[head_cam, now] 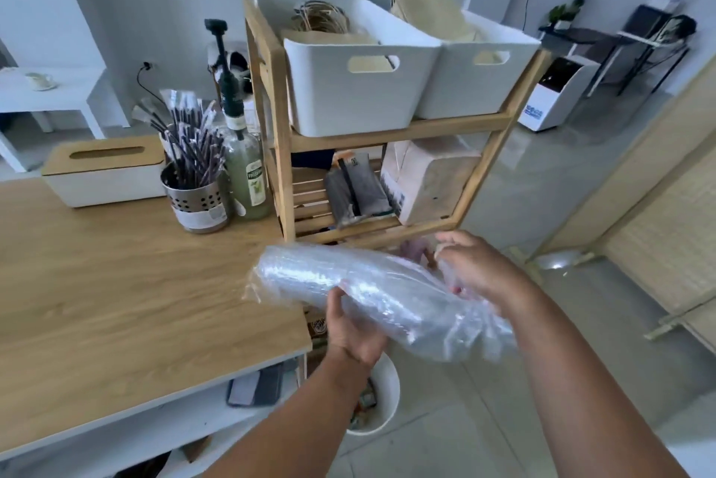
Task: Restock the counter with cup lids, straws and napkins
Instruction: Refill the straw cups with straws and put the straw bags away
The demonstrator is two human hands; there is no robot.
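The sleeve (372, 295) is smeared by motion, so the lids inside cannot be counted. The fingers of the left hand (354, 330) go under it and are hidden. The fingertips of the right hand (476, 264) disappear in its loose end. Both forearms are cut by the bottom edge. The left forearm covers part of the bin (389, 388). The bottle (248, 167) label is too small to read.

Glass bottle (248, 171) at far side of counter (97, 284), green label, brand line blurred, roughly "TEISSEIRE", small print illegible, napkin pack (430, 183) on lower shelf of wooden rack (281, 152), dark print at left edge, unreadable, white floor unit (558, 98) far right, blue sticker, unreadable.
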